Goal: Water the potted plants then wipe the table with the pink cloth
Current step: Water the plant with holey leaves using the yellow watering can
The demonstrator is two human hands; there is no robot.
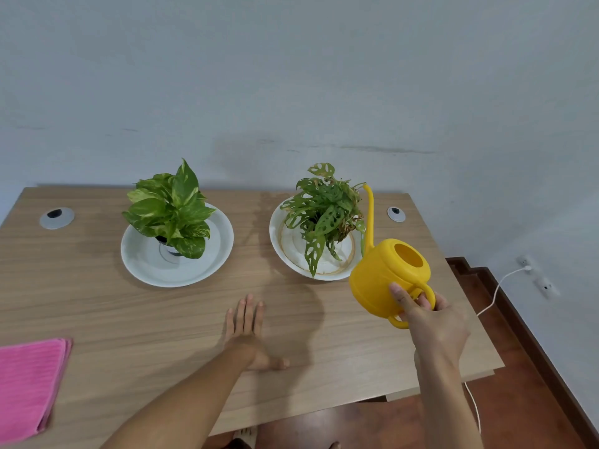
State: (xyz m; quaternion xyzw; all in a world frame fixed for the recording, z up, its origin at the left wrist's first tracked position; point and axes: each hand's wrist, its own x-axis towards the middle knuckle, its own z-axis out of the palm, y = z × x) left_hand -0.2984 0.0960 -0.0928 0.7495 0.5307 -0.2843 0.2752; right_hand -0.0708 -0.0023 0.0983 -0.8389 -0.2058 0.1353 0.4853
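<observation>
1. While the right hand [431, 322] grips the handle of the yellow watering can [385, 280] with curled fingers [400, 294], keep the can aloft just beside the right-hand saucer; its long spout [369, 215] rises along the right flank of the perforated-leaf plant [324, 209].
2. The left hand [248, 328] rests flat on the table [97, 306] near the front edge, fingers straight and holding nothing. Judgement: it steadies the body and should stay clear of the pour.
3. The pink cloth [29, 384] lies folded at the front left corner, well apart from both plants; the wiping step has not begun.
4. To pour well, judged from the present pose: swing the spout tip over the soil, not the leaves, then tilt slowly. The foliage hides the pot, so the soil level cannot be seen.
5. Risk: the right saucer [275, 234] is shallow; overflow would reach the table.
6. The variegated plant [171, 212] stands in its own white saucer [142, 260] toward the rear left. Whether it has been watered cannot be told.
7. Two cable grommets [57, 218] sit near the rear corners; keep water away from them.
</observation>
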